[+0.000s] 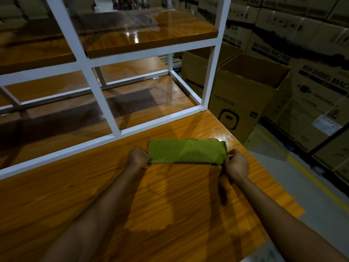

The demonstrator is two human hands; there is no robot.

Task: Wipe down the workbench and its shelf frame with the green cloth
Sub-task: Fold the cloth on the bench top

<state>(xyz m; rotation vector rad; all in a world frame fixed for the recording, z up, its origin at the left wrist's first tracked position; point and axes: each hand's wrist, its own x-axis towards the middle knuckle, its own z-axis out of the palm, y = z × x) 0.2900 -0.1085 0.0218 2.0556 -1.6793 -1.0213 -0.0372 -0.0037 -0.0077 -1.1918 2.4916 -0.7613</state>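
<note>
Near the workbench corner, both hands pinch the folded green cloth's ends.

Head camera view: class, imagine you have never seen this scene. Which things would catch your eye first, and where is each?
The bright green cloth, folded into a strip, lies on the glossy wooden workbench near its right edge, with the left hand and right hand pinching its two ends. Behind it the white shelf frame stands on the bench, and an open cardboard box sits on the floor to the right.
</note>
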